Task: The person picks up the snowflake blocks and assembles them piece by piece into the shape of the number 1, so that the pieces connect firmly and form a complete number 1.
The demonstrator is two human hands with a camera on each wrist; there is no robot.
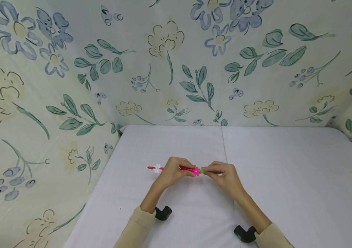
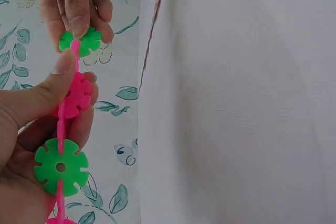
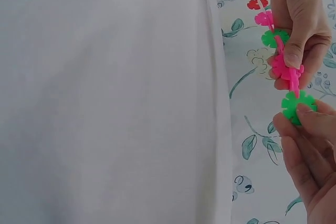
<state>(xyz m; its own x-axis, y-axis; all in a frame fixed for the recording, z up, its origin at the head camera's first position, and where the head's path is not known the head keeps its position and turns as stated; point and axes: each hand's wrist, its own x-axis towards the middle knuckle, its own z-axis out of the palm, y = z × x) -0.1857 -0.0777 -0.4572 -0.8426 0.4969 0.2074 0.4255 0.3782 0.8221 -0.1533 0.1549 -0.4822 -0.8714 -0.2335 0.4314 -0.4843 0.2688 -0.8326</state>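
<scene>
A chain of interlocking plastic snowflake discs in pink, green, white and red stretches sideways between the hands, above the white table. My left hand pinches a pink disc near the chain's right end. Further back along it, a green disc lies by the left palm, and a white disc shows left of the hand. Between thumb and fingers, my right hand pinches another green disc. That green disc meets the slim edge of an edge-on pink disc; how deep their slots engage, I cannot tell.
A white cloth with a seam covers the table. Floral fabric hangs behind it and at the sides. Black wrist-worn devices sit at the left cuff and the right cuff.
</scene>
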